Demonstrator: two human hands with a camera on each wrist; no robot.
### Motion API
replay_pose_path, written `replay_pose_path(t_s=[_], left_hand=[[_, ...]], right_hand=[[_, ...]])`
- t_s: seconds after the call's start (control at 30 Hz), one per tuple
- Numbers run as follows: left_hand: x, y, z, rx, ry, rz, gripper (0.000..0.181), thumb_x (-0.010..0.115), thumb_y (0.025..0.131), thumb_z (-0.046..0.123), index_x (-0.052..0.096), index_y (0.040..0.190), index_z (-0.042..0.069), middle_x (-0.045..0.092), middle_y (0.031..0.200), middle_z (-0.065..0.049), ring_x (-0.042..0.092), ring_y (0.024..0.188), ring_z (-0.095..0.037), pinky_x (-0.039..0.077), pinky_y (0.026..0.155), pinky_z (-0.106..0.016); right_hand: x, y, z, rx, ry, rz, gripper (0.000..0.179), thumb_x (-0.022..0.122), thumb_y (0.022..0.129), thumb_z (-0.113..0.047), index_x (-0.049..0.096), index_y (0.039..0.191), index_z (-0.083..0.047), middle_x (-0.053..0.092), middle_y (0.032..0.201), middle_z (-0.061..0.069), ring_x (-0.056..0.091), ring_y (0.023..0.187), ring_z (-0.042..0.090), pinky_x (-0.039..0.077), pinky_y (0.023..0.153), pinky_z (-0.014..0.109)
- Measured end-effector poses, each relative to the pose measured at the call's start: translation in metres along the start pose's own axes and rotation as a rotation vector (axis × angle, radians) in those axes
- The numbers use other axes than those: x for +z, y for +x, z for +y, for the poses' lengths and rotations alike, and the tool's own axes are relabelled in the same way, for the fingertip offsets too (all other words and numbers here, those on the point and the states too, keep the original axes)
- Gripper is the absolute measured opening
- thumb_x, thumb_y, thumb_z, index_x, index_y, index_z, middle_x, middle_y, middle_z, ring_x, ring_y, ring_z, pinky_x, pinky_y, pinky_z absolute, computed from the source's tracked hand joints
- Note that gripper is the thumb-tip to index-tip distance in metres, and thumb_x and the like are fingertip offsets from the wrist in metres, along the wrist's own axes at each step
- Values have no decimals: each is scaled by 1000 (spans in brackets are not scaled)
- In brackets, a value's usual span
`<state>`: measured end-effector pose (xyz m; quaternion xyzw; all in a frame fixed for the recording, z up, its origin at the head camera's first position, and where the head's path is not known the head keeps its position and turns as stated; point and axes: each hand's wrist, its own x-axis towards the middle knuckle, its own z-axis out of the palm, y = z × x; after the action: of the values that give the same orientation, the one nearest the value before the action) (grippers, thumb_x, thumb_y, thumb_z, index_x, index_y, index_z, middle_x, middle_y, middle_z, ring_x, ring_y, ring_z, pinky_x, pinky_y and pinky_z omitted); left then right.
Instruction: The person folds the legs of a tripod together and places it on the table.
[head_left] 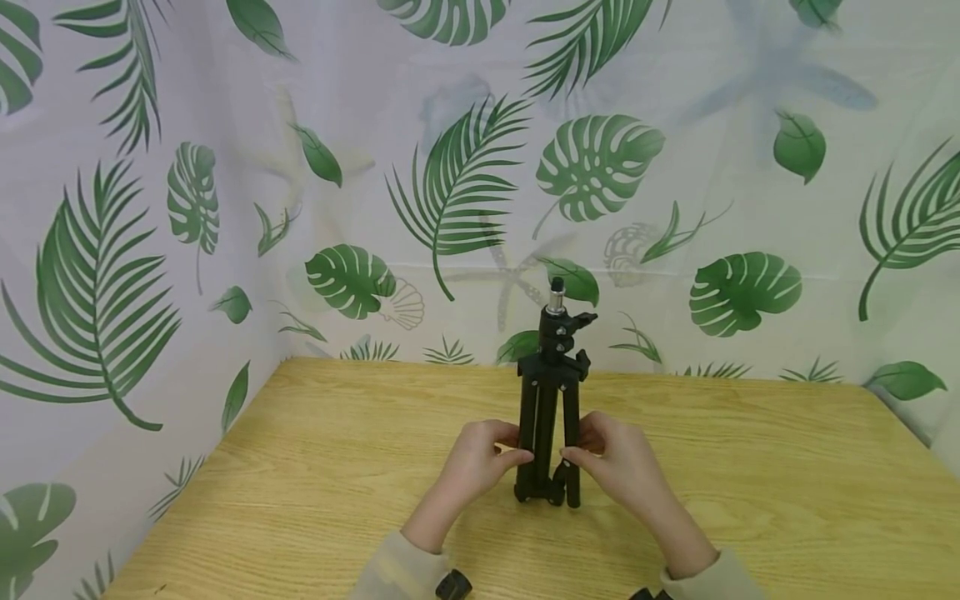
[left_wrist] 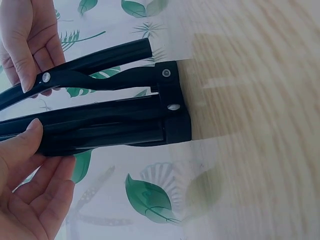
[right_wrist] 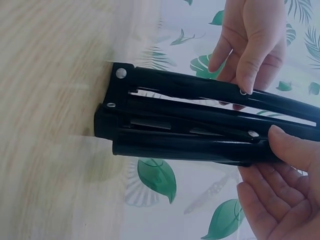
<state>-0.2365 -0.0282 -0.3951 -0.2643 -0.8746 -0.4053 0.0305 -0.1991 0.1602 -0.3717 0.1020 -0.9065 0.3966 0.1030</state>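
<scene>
Together, left hand [head_left: 477, 457] and right hand [head_left: 622, 458] pinch a black stand [head_left: 546, 421].
It is upright over the wooden surface [head_left: 300, 483], between the hands, its silver-collared tip [head_left: 556, 302] pointing up before a leaf-patterned backdrop [head_left: 675, 217]; whether its foot touches cannot be told. Each grip clasps a leg between thumb and fingers; the right-hand leg stands slightly apart from the others.

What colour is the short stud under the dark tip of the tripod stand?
The stud is silver, best seen in the head view.
</scene>
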Motion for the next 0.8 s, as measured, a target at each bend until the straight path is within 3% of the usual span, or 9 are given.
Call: replay_pose_path(t_s=[0.8], left_hand=[[1, 0, -2, 6, 14, 9, 20, 66, 79, 18, 69, 96, 8, 66, 92, -2, 59, 84, -11, 47, 67, -25]], right_hand=[[7, 1, 0, -19, 2, 49, 17, 69, 76, -9, 60, 89, -2, 63, 78, 4, 62, 76, 22, 49, 67, 35]])
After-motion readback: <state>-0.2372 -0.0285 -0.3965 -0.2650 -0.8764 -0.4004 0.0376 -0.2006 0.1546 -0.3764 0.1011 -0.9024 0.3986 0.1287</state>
